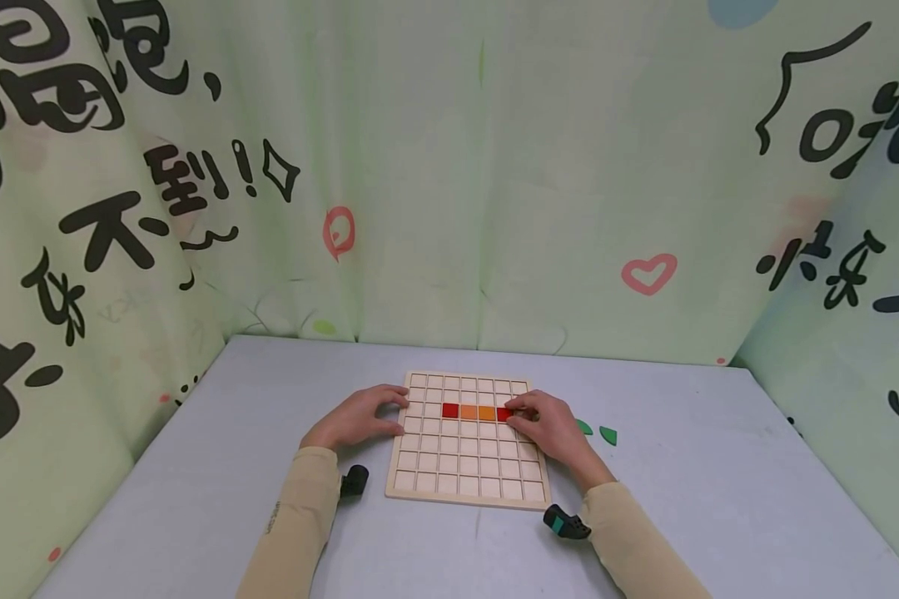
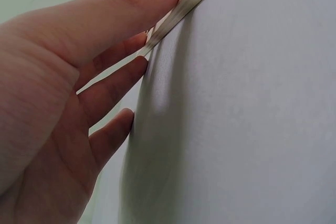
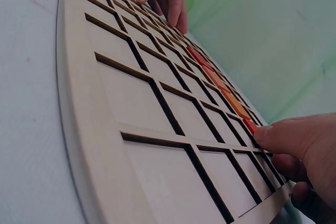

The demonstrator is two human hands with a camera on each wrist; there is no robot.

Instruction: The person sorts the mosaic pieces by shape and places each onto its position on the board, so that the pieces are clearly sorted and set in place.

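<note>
Brace the board [image 1: 468, 445] at its left edge with your left hand [image 1: 355, 416], fingers spread, while your right hand [image 1: 550, 423], pinching the red tile [image 1: 504, 413] on the board's right side, squares it beside the orange tile [image 1: 487, 413].

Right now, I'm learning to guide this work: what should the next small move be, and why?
Probably a light press on the rightmost red tile: the right hand covers part of it, so its seating is unclear, and the left hand touches the board.
</note>
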